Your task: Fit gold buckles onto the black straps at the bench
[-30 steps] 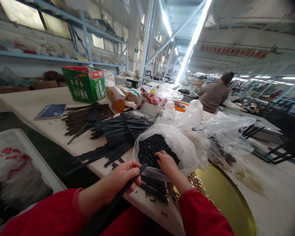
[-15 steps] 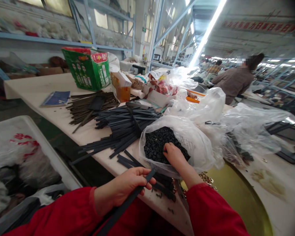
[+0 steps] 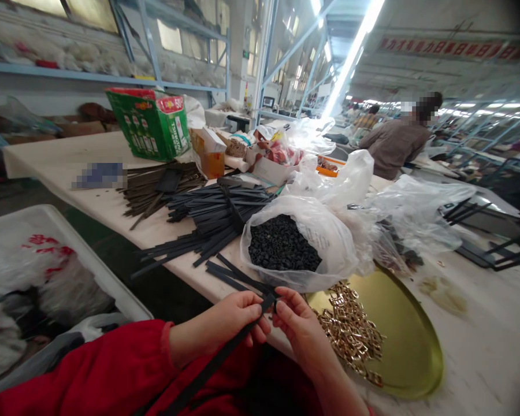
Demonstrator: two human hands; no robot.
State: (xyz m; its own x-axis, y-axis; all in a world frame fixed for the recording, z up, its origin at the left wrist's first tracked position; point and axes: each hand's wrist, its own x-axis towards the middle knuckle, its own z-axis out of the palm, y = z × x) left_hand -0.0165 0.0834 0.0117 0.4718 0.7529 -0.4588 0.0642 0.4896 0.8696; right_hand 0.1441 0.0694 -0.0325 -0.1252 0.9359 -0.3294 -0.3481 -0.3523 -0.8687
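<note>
My left hand (image 3: 234, 319) is closed on a flat black strap (image 3: 219, 359), pinching it near its upper end while the rest runs down toward my lap. At that end, my right hand (image 3: 302, 326) pinches a small black loop (image 3: 274, 303), mostly hidden by the fingertips. Just beyond both hands, a white plastic bag (image 3: 335, 240) lies open, filled with small black loops (image 3: 283, 245). Several loose black straps (image 3: 225, 276) are between the bag and the table edge. Gold metal buckles (image 3: 351, 329) are heaped on a gold oval tray (image 3: 409, 346) to the right.
Bundles of black straps (image 3: 212, 211) and brown straps (image 3: 158, 188) lie across the table (image 3: 69, 147). Behind them stand a green carton (image 3: 149, 127) and a small box (image 3: 208, 151). A white bin (image 3: 54, 222) is at left. A person (image 3: 394, 141) works farther back.
My right hand has come out of the bag of loops and moved down and left to the strap's end. My left hand still grips the strap. More of the buckle tray shows.
</note>
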